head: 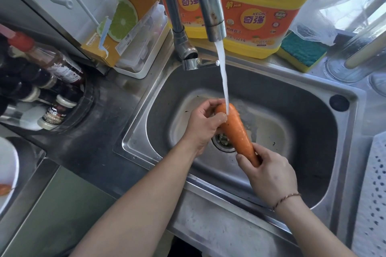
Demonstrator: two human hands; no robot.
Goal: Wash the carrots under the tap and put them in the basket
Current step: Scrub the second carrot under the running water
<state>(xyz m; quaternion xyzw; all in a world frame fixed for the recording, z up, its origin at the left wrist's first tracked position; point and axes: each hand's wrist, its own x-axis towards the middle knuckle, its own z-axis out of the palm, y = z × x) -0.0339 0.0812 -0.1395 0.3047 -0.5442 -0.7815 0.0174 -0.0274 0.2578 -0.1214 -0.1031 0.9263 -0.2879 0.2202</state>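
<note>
The sink [313,98] is brushed stainless steel, dull grey in the bowl and scuffed along its rim. Over it, the tap [206,0] is smooth polished metal with a spot of rust near the spout. Behind the sink, two detergent jugs [261,6] are glossy yellow plastic with slick printed labels. Right of them lies a sponge [300,52], rough green on top. Inside the sink, the carrot [238,131] looks wet and shiny.

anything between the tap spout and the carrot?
Only the water stream. In the head view it falls from the tap spout straight onto the thick end of the carrot, which both hands hold over the sink.
</note>
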